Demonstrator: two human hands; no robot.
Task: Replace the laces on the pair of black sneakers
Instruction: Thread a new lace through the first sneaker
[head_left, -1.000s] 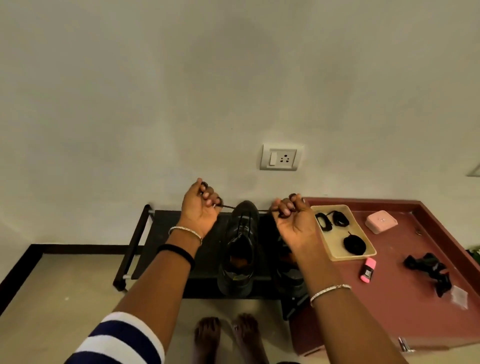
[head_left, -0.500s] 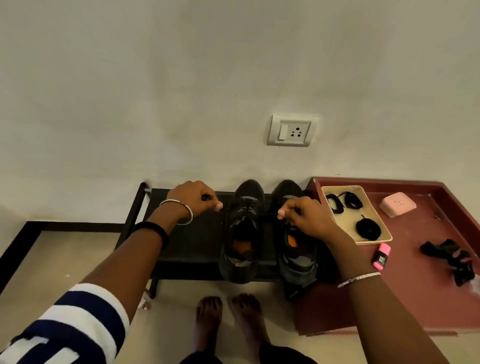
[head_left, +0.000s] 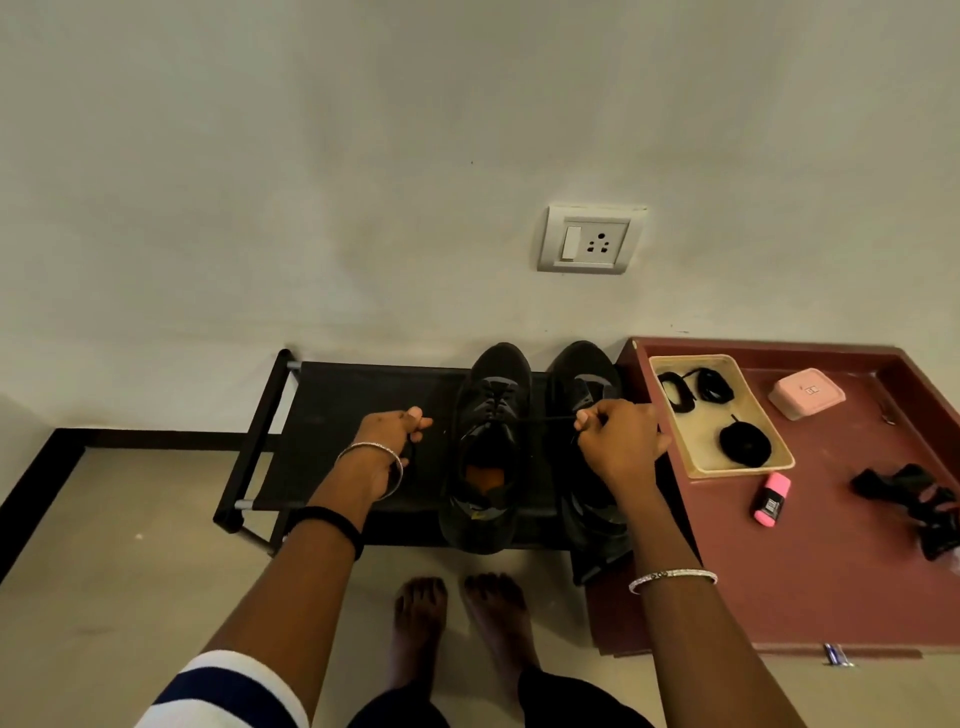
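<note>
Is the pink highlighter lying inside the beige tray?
No, the pink highlighter lies on the red surface outside the beige tray, near its front corner.

Left hand (head_left: 395, 431) and right hand (head_left: 621, 441) lowered the lace (head_left: 553, 418).

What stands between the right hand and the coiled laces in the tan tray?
Nothing visible. The right hand, pinching the lace from the left sneaker, sits just left of the tray; the coiled laces lie uncovered, with only the tray's low rim between.
</note>
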